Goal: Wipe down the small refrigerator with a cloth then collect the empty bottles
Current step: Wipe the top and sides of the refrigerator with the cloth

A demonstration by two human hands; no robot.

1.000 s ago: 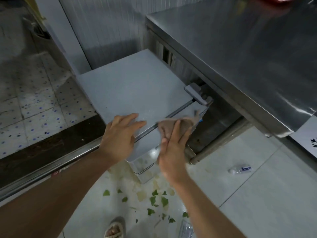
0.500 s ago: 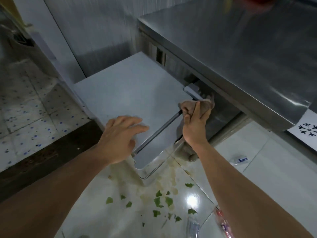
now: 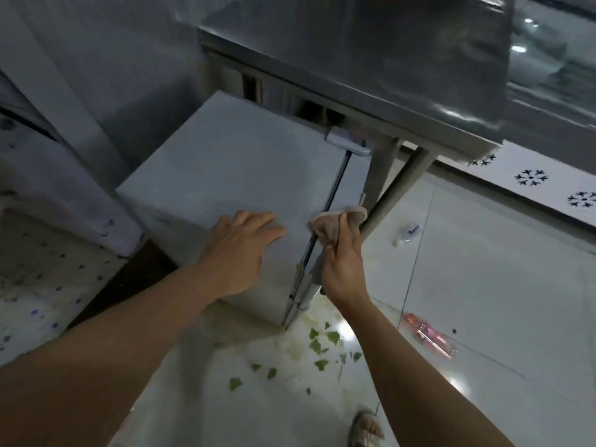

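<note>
Tiled floor (image 3: 483, 285) — two bottles (image 3: 430, 335), one cloth (image 3: 338, 221)

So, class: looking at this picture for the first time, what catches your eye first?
Two bare arms reach in: the left hand lies flat on the small grey refrigerator, while the right hand presses a crumpled brown cloth at its door edge. Green leaf scraps litter the white tiled floor below.

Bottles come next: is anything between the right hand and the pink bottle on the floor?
Nothing visible blocks it. The pink bottle lies on open tile right of the right hand, which grips the cloth.
</note>
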